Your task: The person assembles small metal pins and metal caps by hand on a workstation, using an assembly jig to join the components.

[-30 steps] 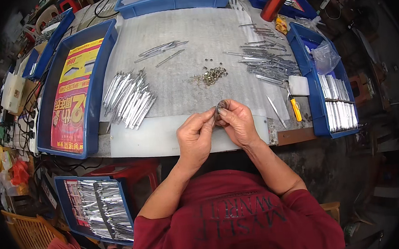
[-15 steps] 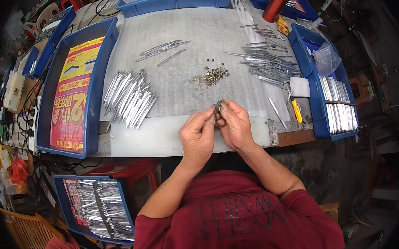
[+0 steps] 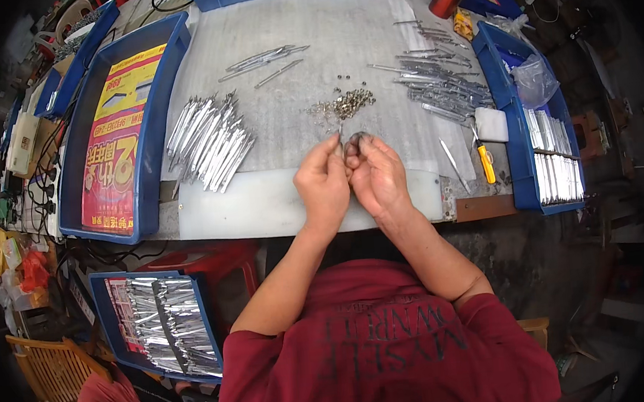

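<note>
My left hand [image 3: 324, 182] is closed, thumb and forefinger pinching a thin metal piece [image 3: 341, 130] whose tip barely shows. Close beside it, my right hand [image 3: 379, 175] is curled with its fingertips drawn together; what lies in them is too small and dark to name. Both hands hover over the front of the table, near a white board [image 3: 239, 207]. Just beyond my fingers lies a heap of small brass-coloured rings or nuts [image 3: 352, 104]. Slim silver metal strips form a neat pile [image 3: 212, 145] on the left and a looser greyish pile [image 3: 441, 82] on the right.
A few strips [image 3: 262, 58] lie farther back. Blue trays stand left [image 3: 153, 150] and right [image 3: 521, 140], the right one holding bundled strips. A yellow-handled tool [image 3: 487, 165] and a white block [image 3: 491, 124] lie at right. Another strip-filled tray [image 3: 209, 327] sits below the table edge.
Both hands have moved slightly away from my body, toward the brass-coloured heap. The fingertips have parted a little, and the whole view has shifted slightly.
</note>
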Motion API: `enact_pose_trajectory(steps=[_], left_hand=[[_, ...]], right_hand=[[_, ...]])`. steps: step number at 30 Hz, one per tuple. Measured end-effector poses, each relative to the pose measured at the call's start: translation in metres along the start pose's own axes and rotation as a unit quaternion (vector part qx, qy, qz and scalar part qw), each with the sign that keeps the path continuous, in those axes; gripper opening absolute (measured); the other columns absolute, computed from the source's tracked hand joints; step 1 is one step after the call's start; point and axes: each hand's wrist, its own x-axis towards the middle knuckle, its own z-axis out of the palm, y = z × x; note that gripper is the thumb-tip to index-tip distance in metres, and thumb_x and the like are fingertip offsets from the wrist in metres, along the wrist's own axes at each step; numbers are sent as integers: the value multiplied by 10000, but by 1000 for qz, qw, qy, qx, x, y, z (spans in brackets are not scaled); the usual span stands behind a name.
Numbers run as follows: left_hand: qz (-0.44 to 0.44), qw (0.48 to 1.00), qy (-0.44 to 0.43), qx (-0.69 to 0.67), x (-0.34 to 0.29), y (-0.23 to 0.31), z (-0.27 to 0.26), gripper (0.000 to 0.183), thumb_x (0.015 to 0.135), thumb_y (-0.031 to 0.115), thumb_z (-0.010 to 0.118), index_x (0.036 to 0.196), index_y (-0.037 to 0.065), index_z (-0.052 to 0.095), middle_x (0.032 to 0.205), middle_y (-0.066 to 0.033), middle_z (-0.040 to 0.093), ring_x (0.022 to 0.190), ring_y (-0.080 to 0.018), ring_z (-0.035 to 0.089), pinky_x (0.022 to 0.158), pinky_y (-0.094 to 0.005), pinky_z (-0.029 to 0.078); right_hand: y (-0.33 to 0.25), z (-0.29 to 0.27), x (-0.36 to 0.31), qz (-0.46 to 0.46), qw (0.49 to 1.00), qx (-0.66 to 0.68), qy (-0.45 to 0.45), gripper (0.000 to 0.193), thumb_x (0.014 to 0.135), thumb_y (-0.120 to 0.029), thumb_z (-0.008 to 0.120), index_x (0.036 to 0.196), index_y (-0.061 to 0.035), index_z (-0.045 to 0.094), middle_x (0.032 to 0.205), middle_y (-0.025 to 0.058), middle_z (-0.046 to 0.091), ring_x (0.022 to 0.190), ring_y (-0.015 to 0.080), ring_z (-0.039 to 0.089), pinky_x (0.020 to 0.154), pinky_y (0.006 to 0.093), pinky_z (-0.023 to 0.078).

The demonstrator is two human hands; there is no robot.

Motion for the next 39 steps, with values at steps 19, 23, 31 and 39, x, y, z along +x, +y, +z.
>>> enact_pose_trajectory(steps=[19, 23, 31, 39], left_hand=[[-9, 999, -25, -42, -12, 22, -32, 173, 819, -9, 504, 979, -27, 566, 673, -1, 499, 518, -24, 392, 436, -152, 312], [22, 999, -31, -9, -15, 24, -39, 179, 818, -20, 499, 981, -28, 571, 680, 10, 493, 522, -22, 388, 441, -152, 313], [8, 999, -41, -1, -16, 26, -46, 183, 819, -22, 495, 986, -30, 570, 687, 15, 493, 516, -17, 374, 445, -150, 303], [17, 998, -55, 17, -16, 24, -44, 178, 816, -22, 496, 978, -39, 568, 687, 10, 496, 539, -21, 387, 467, -151, 318]], right_hand=[[-29, -12, -21, -288, 599, -721, -196, 82, 694, -48, 582, 746, 4, 545, 690, 132, 515, 666, 297, 522, 617, 363, 430], [-21, -11, -16, -300, 544, -746, -238, 69, 672, -45, 564, 681, -11, 505, 651, 126, 486, 652, 284, 509, 622, 357, 432], [-18, -4, -12, -289, 465, -802, -240, 28, 634, -4, 497, 650, -14, 477, 664, 121, 488, 662, 275, 514, 625, 356, 441], [-14, 0, -15, -256, 438, -840, -192, 61, 613, -4, 510, 661, -9, 473, 668, 138, 495, 655, 277, 520, 607, 363, 444]])
